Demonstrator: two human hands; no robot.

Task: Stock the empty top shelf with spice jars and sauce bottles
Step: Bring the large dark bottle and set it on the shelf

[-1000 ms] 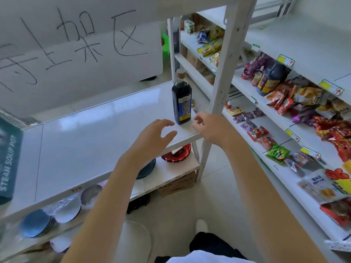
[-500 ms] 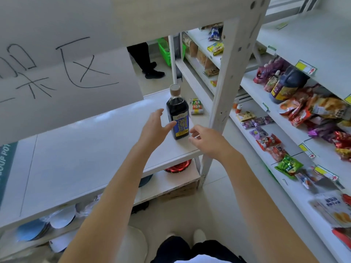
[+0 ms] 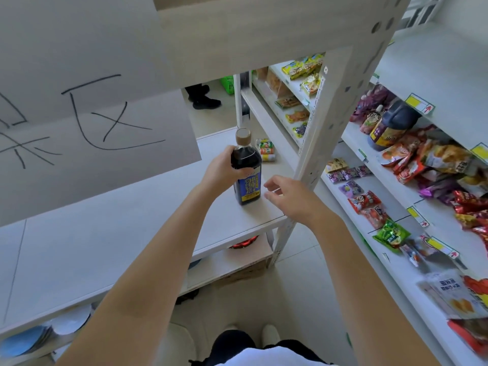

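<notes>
Item 1: sauce bottle (image 3: 247, 170). It is a tall clear container with a brown cap and a blue-and-yellow label, filled with dark liquid up to the neck. I log it upright on the white shelf (image 3: 132, 233), base down near the front right corner.

Item 2: left hand (image 3: 223, 170). The fingers and thumb are curled round the bottle's shoulder, just under the neck.

Item 3: right hand (image 3: 290, 194). The fingers are loosely spread and hold nothing. It sits just beside the bottle's right side and apart from it, over the shelf edge by the perforated post (image 3: 317, 143).

Item 4: small packet (image 3: 266, 150), orange, green and yellow. It lies on the same shelf behind the bottle, and I cannot tell its contents.

Item 5: paper sign (image 3: 92, 128) with hand-drawn black strokes, hanging over the shelf's left part.

Item 6: lower tier, with a stack of plates (image 3: 23, 342) at far left and a red object (image 3: 244, 244) under the right end.

Item 7: side shelving (image 3: 435, 62) on my right, with yellow price tags. It holds snack packets (image 3: 364, 202) in rows and a large dark jug (image 3: 390, 125) with a yellow-and-purple label standing among them.

Item 8: green basket (image 3: 228, 84) on the floor beyond, contents hidden from me.
</notes>
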